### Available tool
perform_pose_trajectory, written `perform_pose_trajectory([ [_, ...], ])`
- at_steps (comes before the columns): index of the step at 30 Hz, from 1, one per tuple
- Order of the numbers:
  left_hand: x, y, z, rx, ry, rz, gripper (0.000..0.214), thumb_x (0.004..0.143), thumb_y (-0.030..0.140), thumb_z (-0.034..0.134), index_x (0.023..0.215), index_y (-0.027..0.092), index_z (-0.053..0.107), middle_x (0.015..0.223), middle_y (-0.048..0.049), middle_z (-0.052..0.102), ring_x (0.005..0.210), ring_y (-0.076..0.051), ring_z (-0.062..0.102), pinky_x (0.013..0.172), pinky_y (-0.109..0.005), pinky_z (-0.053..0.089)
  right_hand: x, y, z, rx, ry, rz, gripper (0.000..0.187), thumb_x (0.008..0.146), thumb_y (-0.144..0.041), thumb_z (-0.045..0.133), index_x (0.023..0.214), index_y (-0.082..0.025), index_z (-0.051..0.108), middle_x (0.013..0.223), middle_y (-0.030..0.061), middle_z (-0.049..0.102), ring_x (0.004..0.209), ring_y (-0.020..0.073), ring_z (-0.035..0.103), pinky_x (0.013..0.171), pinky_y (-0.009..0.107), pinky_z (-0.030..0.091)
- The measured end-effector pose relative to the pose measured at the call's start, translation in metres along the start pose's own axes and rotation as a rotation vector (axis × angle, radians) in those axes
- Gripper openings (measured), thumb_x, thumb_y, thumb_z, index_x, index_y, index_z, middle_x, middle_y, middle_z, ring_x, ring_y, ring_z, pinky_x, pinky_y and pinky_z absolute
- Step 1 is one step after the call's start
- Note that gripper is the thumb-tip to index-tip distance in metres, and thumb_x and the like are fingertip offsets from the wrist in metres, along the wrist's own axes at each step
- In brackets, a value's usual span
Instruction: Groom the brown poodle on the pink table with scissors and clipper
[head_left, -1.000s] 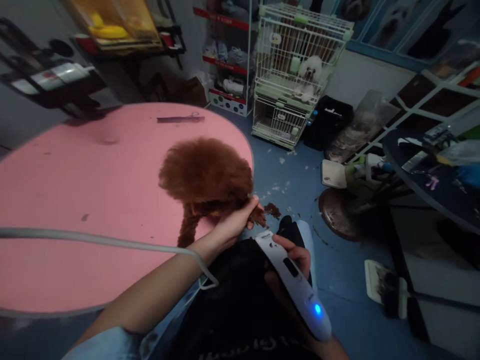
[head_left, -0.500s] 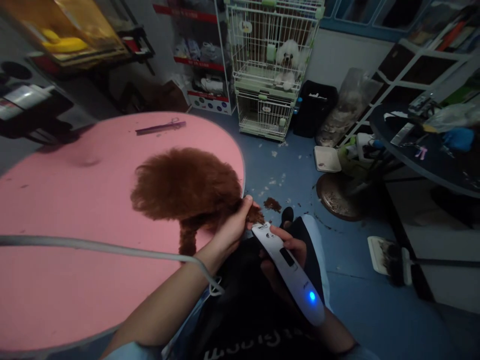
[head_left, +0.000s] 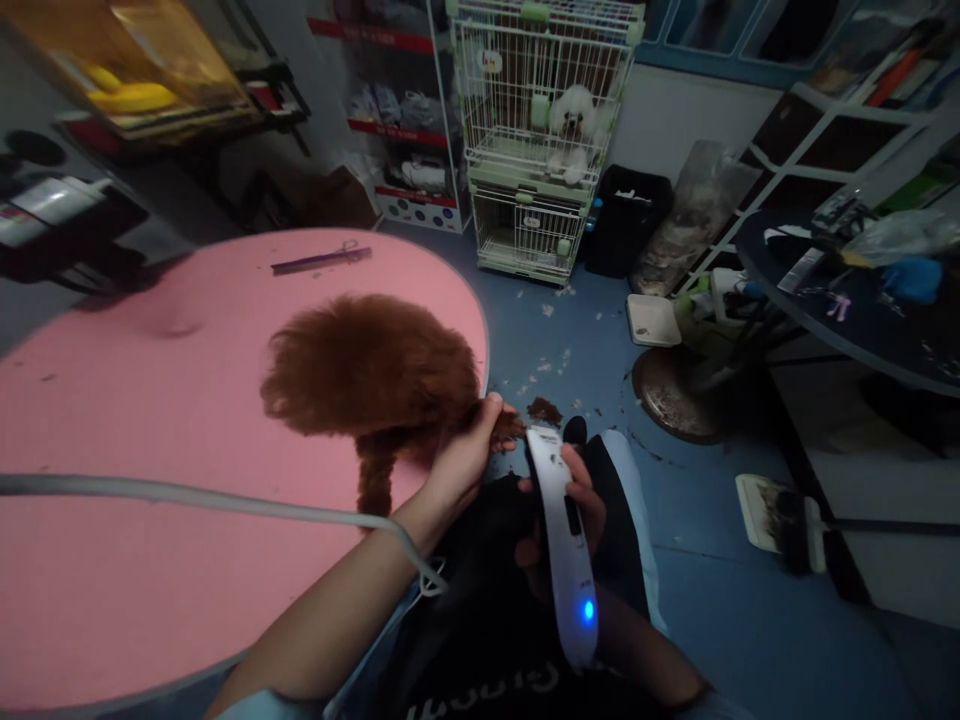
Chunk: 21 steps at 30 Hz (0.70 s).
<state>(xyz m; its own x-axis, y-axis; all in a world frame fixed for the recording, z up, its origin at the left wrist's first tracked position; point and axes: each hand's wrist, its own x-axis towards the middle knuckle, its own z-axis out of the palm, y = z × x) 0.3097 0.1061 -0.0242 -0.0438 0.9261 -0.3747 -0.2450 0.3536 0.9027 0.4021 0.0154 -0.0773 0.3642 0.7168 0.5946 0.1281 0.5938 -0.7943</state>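
Pink tabletop (head_left: pixel 97 420) bore a brown dog (head_left: pixel 367 365) near its right edge, one furry foot (head_left: pixel 508 428) drawn out beyond the rim. The left hand (head_left: pixel 465 450) was closed around that leg, just behind the foot; the right hand (head_left: pixel 589 500) was curled round a white clipper (head_left: pixel 561 540), its blade end right at the foot, though whether they touched I could not tell. Working well there seemed to call for a firm but gentle hold, the blade laid flat, and short, light strokes clear of the holding hand. Counted: two dogs, the second a white dog (head_left: pixel 574 120) in the upper tier of one cage (head_left: pixel 529 183); one clipper; one large clump of brown fur (head_left: pixel 544 410) on the floor (head_left: pixel 697 590); one long purple tool (head_left: pixel 319 263) on the tabletop.
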Motion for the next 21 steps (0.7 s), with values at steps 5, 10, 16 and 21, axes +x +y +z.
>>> perform_pose_trajectory([
  [5, 0.002, -0.003, -0.002, 0.043, 0.02, 0.024, 0.052, 0.067, 0.064, 0.066, 0.077, 0.014, 0.066, 0.082, -0.005, 0.064, 0.048, -0.006, 0.047, 0.04, -0.018, 0.034, 0.01, -0.014, -0.023, -0.022, -0.108, 0.127, 0.041, 0.085, -0.055, 0.057, 0.115, -0.03, 0.044, 0.127, 0.01, 0.051, 0.095, 0.0243, 0.064, 0.071, 0.039, 0.055],
  [10, -0.002, 0.002, 0.001, 0.023, 0.013, 0.042, 0.048, 0.067, 0.062, 0.067, 0.073, 0.015, 0.065, 0.07, -0.0012, 0.059, 0.045, -0.005, 0.04, 0.038, -0.019, 0.026, 0.014, -0.031, -0.031, 0.069, -0.221, 0.316, 0.034, 0.087, -0.047, 0.059, 0.112, -0.029, 0.044, 0.13, 0.0104, 0.05, 0.083, 0.0191, 0.065, 0.07, 0.038, 0.056],
  [16, -0.002, 0.004, 0.002, 0.02, 0.005, 0.017, 0.046, 0.069, 0.061, 0.066, 0.075, 0.015, 0.063, 0.059, 0.0016, 0.053, 0.04, -0.005, 0.036, 0.038, -0.021, 0.025, 0.013, -0.03, -0.031, 0.076, -0.266, 0.343, 0.034, 0.088, -0.045, 0.059, 0.114, -0.031, 0.042, 0.133, 0.0098, 0.049, 0.073, 0.0159, 0.065, 0.067, 0.038, 0.057],
  [21, 0.0, 0.0, 0.002, 0.02, -0.008, 0.044, 0.045, 0.07, 0.06, 0.065, 0.075, 0.015, 0.063, 0.06, 0.0014, 0.055, 0.04, -0.005, 0.038, 0.039, -0.02, 0.026, 0.014, -0.028, -0.026, 0.055, -0.216, 0.295, 0.038, 0.088, -0.05, 0.057, 0.116, -0.03, 0.042, 0.136, 0.0119, 0.046, 0.086, 0.0206, 0.067, 0.071, 0.04, 0.057],
])
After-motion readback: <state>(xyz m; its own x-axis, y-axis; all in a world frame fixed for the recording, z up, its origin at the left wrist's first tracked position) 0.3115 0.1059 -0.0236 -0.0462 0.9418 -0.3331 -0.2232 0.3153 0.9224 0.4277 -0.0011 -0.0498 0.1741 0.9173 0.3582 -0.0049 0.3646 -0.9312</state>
